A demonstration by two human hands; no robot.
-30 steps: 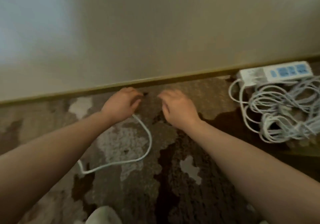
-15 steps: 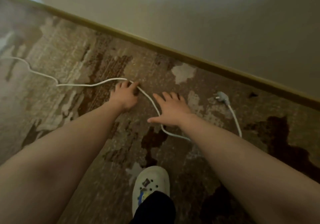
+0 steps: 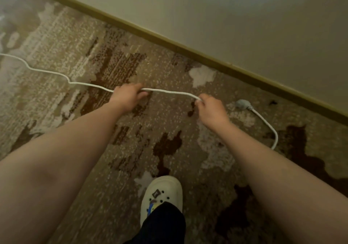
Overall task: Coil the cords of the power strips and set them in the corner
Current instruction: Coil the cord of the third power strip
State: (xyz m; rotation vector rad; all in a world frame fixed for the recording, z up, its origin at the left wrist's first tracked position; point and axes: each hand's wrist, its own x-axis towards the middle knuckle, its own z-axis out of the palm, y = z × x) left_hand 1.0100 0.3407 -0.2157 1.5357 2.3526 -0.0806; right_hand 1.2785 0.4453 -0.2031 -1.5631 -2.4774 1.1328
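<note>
cord (image 3: 169, 91) spans left-right between hands

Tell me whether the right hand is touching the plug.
Apart. The head view shows the right hand gripping the white cord, with bare carpet before the plug.

Both hands (image 3: 130, 96) grip white cord (image 3: 169, 92) above carpet (image 3: 169, 130)

Bare patterned brown-and-beige carpet (image 3: 165, 130) lay open between both forearms; the thin white power cord (image 3: 169, 92) stretched across ahead; the olive baseboard (image 3: 188, 48) and cream wall (image 3: 244, 17) closed off the far side; a white perforated clog (image 3: 162, 193) stood below.
</note>
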